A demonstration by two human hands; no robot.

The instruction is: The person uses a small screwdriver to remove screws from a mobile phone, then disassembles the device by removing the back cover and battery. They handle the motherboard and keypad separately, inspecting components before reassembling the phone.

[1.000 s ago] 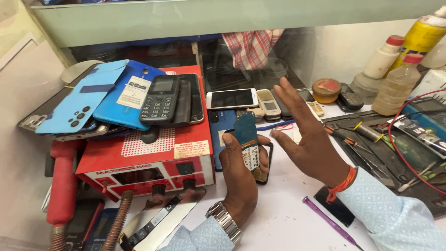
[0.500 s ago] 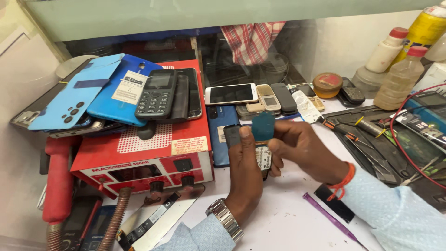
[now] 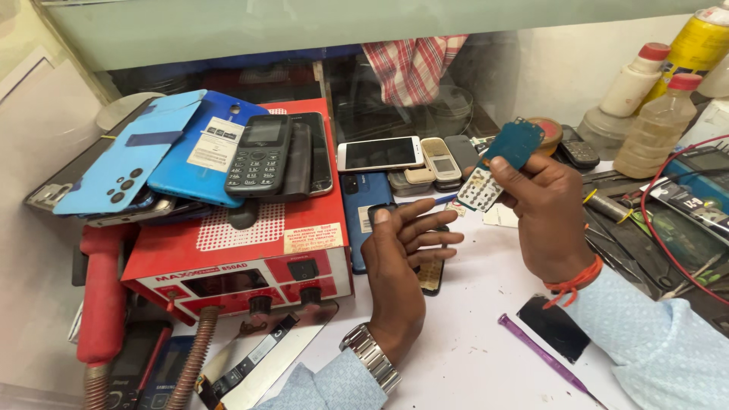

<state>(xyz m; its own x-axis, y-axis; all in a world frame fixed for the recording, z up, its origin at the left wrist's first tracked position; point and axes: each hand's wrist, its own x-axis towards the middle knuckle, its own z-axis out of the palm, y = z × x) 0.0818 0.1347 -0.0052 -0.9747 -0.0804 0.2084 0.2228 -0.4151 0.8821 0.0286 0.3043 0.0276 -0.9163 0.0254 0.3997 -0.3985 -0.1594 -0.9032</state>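
Toward the back right of the white bench (image 3: 486,349), seen from the head camera, the right hand (image 3: 547,220) is raised with its wrist bent and its grip pinched on a small teal circuit board (image 3: 515,144), thumb and fingertips clamping the lower edge; a pale keypad membrane (image 3: 480,190) dotted with contacts hangs just below the board, touching those same fingers. The board looks light, thin and stiff, and I judge it fragile, best held by its edges as it is now, away from the contact faces. The membrane looks soft and floppy, likely to bend or slip if pinched loosely. The left hand (image 3: 402,266) sits lower, near the middle of the bench, palm turned inward, fingers spread and half curled, its grip wide and holding nothing; a dark phone body (image 3: 431,275) lies on the bench under its fingertips, whether touching I cannot tell. Just left stands a red rework station (image 3: 243,250) stacked with phones, and a purple pry tool (image 3: 543,361) lies near the front edge.
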